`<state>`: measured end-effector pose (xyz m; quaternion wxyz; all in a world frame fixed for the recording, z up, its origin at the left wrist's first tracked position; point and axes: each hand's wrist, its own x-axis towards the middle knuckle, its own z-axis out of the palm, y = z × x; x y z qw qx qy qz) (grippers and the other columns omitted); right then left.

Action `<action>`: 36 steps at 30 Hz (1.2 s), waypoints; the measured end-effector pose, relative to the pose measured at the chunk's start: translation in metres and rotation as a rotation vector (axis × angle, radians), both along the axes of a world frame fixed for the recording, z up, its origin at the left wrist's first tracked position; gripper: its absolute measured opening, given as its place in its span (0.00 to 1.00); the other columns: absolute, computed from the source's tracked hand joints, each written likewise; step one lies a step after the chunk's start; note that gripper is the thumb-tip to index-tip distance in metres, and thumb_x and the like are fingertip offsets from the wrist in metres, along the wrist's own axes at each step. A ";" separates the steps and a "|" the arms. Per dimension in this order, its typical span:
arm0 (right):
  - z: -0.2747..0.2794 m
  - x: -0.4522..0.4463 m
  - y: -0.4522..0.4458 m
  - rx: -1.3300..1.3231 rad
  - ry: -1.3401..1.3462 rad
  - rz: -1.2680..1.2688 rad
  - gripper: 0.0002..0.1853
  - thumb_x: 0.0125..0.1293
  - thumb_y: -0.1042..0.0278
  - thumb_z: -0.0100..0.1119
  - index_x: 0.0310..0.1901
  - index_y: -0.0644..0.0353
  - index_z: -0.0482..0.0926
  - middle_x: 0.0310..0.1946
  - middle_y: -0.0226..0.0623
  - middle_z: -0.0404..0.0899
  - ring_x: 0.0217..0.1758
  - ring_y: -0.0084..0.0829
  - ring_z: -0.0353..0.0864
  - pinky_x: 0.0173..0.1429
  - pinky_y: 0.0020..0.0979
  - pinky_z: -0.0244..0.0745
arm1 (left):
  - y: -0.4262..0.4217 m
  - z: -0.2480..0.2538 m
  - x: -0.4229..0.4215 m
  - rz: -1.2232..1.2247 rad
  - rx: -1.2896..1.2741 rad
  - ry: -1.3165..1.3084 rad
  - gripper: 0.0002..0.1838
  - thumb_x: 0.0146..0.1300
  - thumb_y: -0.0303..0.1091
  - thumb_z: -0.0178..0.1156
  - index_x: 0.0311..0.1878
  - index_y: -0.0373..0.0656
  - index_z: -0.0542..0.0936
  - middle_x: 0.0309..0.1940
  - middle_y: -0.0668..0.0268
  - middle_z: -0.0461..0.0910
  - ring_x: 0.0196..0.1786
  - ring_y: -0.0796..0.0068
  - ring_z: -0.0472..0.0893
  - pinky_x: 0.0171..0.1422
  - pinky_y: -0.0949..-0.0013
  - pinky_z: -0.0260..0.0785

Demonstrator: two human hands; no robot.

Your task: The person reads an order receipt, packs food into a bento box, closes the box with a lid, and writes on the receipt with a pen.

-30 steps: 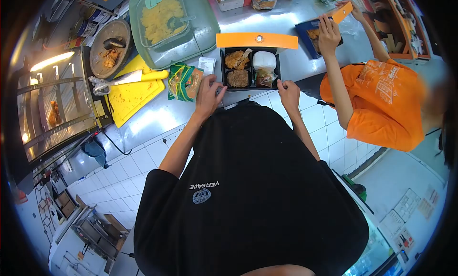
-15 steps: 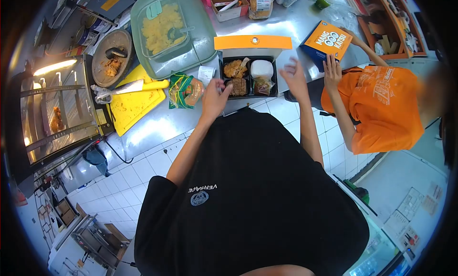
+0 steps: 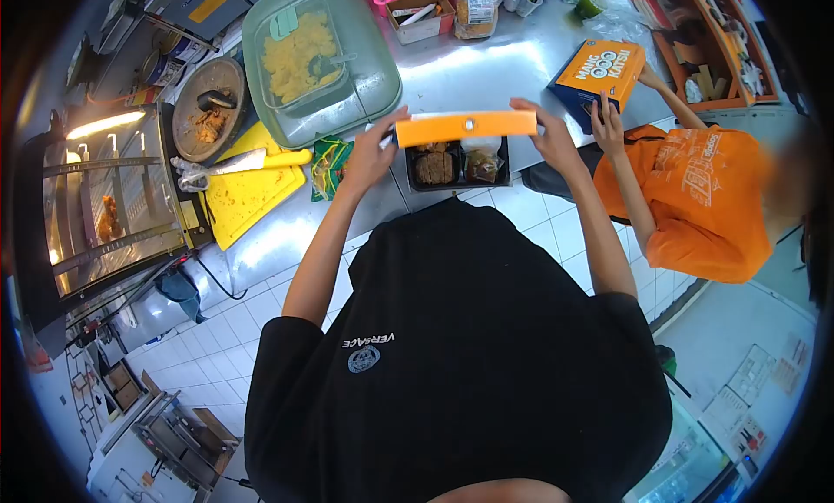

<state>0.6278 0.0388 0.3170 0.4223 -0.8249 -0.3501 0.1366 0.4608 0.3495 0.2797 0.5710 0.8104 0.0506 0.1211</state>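
Note:
A meal box [image 3: 419,185] with a dark tray stands on the counter in front of me, its orange lid [image 3: 469,128] raised partway and tilted over the food. My left hand [image 3: 373,151] grips the lid's left end, and my right hand [image 3: 554,140] grips its right end. Below the lid I see a brown piece of food [image 3: 434,166] and a small clear bag [image 3: 482,166] with brownish contents. The back compartments are mostly hidden by the lid. Beside my left forearm lies a green and yellow packet [image 3: 328,167], partly covered by that hand.
A yellow cutting board [image 3: 248,199] with a yellow-handled knife [image 3: 282,158], a stone mortar [image 3: 187,134] and a green container [image 3: 373,77] stand left. On the right, a co-worker in an orange shirt [image 3: 712,190] has both hands on a closed orange and blue box [image 3: 599,73].
Both hands have moved up to the lid and taken hold of its ends. The lid has swung forward and down over the food. The co-worker's hands stay at the other box.

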 end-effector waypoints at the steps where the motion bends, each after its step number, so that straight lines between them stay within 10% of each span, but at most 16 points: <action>1: 0.002 -0.005 -0.004 0.002 0.002 -0.001 0.31 0.58 0.88 0.56 0.65 0.57 0.74 0.60 0.45 0.79 0.66 0.42 0.77 0.69 0.37 0.70 | -0.002 -0.001 -0.010 -0.038 0.017 0.009 0.32 0.53 0.13 0.49 0.64 0.42 0.74 0.55 0.53 0.82 0.59 0.54 0.81 0.67 0.61 0.70; 9: -0.013 -0.038 -0.036 -0.112 -0.112 0.126 0.32 0.54 0.88 0.60 0.63 0.56 0.74 0.65 0.43 0.75 0.66 0.46 0.75 0.67 0.40 0.73 | -0.014 -0.024 -0.048 -0.144 0.288 -0.067 0.34 0.48 0.10 0.52 0.62 0.44 0.76 0.73 0.54 0.65 0.70 0.49 0.70 0.69 0.58 0.68; 18: -0.059 -0.079 -0.051 -0.229 -0.312 0.177 0.31 0.57 0.91 0.53 0.61 0.51 0.76 0.71 0.42 0.65 0.70 0.47 0.70 0.68 0.41 0.73 | -0.022 -0.038 -0.076 -0.272 0.505 0.405 0.34 0.53 0.13 0.54 0.64 0.54 0.75 0.73 0.50 0.62 0.55 0.45 0.81 0.55 0.55 0.77; 22: -0.066 -0.080 -0.057 -0.321 -0.241 0.238 0.26 0.61 0.86 0.54 0.61 0.53 0.77 0.72 0.44 0.63 0.71 0.48 0.70 0.68 0.41 0.72 | -0.025 -0.052 -0.073 -0.196 0.479 0.235 0.31 0.56 0.17 0.55 0.64 0.53 0.75 0.67 0.47 0.70 0.50 0.46 0.82 0.51 0.54 0.77; 27: -0.095 -0.091 -0.043 0.055 0.393 -0.210 0.17 0.69 0.70 0.59 0.58 0.57 0.77 0.66 0.44 0.70 0.65 0.38 0.75 0.61 0.36 0.75 | -0.023 -0.041 -0.063 -0.137 -0.157 0.747 0.27 0.61 0.30 0.64 0.65 0.47 0.72 0.43 0.57 0.81 0.40 0.64 0.81 0.41 0.61 0.71; 36: -0.095 -0.096 -0.032 0.131 0.922 -0.548 0.29 0.63 0.54 0.71 0.54 0.69 0.72 0.44 0.42 0.79 0.44 0.28 0.81 0.49 0.32 0.77 | -0.046 -0.072 -0.061 0.089 -0.383 0.576 0.37 0.58 0.42 0.75 0.62 0.30 0.68 0.43 0.60 0.80 0.45 0.72 0.79 0.50 0.69 0.74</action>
